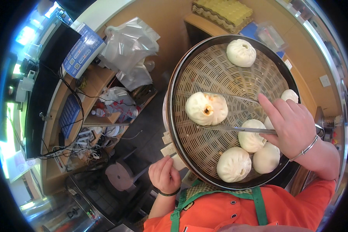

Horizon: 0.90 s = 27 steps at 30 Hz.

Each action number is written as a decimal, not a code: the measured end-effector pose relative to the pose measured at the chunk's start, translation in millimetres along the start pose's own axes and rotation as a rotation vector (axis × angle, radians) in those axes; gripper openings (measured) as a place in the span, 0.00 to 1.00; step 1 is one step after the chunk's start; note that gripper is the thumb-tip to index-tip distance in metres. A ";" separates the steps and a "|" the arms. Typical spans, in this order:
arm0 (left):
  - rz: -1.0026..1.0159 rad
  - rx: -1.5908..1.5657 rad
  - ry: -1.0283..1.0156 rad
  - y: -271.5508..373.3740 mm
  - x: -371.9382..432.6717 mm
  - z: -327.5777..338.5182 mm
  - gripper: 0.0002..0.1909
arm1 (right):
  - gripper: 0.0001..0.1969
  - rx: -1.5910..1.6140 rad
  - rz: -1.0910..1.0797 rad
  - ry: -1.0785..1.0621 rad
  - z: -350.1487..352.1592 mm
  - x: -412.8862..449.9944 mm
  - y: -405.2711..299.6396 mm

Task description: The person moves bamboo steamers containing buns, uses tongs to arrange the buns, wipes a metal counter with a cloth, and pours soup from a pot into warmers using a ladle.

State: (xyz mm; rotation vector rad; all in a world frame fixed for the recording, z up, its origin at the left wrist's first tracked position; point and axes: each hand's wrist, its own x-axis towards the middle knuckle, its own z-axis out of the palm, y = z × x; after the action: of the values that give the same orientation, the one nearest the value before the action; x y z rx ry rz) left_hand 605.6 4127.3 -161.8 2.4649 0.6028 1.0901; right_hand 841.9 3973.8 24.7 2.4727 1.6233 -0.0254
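Note:
My right hand point(291, 127) holds metal tongs point(240, 129) over a round steamer tray point(188, 145) with a woven-pattern liner. The arms of the tongs lie on either side of a steamed bun point(206, 108) with an orange-stained opening; whether they touch it I cannot tell. Below the tongs rest more buns, among them a pleated one point(234, 164) and a smooth one point(266, 158). Another bun point(241, 53) sits near the tray's far rim, and one point(289, 95) is partly hidden behind my right hand. My left hand point(164, 175) is loosely curled beside the tray's lower left edge, with nothing visible in it.
Clear plastic bags point(130, 43) hang at the upper left, above shelves with cables and a plastic bottle point(101, 112). A blue keyboard point(69, 116) lies on the left counter. Stacked egg trays point(224, 13) stand behind the steamer. A round stool seat point(119, 176) is at lower left.

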 end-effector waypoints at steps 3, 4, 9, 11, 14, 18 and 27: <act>-0.002 -0.003 0.007 -0.4 -1.5 1.0 0.12 | 0.43 0.019 0.000 0.002 -0.5 0.7 1.1; -0.008 -0.003 0.010 -0.4 -1.7 0.5 0.12 | 0.42 0.032 -0.001 0.001 -0.7 1.2 1.0; -0.009 -0.010 0.001 0.4 -0.8 0.1 0.12 | 0.41 0.042 0.010 -0.006 -1.2 1.5 1.5; -0.011 -0.004 -0.002 1.9 -1.4 -3.8 0.12 | 0.39 0.039 -0.013 0.003 -2.1 2.1 1.4; -0.044 -0.025 -0.020 2.8 -1.1 -2.5 0.10 | 0.39 0.058 -0.008 0.012 -1.1 2.4 1.2; -0.024 -0.027 -0.011 -0.3 -1.3 -1.7 0.11 | 0.39 0.059 0.003 -0.001 -0.1 1.6 -0.9; -0.012 -0.026 -0.013 -0.1 -1.5 -1.8 0.11 | 0.40 0.008 -0.021 0.025 0.9 -3.1 -5.6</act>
State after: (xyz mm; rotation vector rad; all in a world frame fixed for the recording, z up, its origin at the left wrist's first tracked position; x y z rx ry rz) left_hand 603.3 4126.9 -161.7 2.4407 0.5953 1.0698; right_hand 835.6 3973.0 23.3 2.4717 1.6620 -0.0046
